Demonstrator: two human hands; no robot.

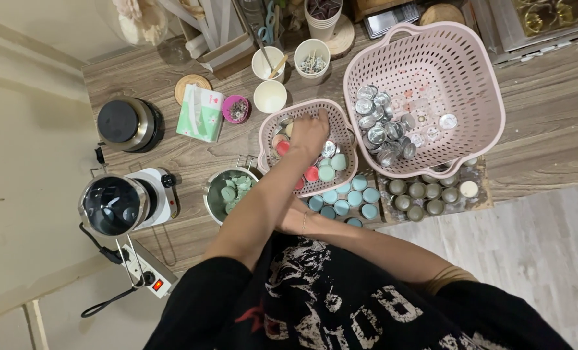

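On the wooden worktop [548, 110], two pink baskets and one hand reaching in.

From the left: two dark-lidded pots on warmers, one metal bowl [227, 189] of green pieces, then the small pink basket [271, 133] holding about seven red, cream and mint candles. The left hand [308, 131] stretches straight into it, palm down, fingers curled among them; what they pinch cannot be told. The right hand is hidden beneath that forearm. About nine teal tins sit below; the large basket [483, 78] holds silver cups.
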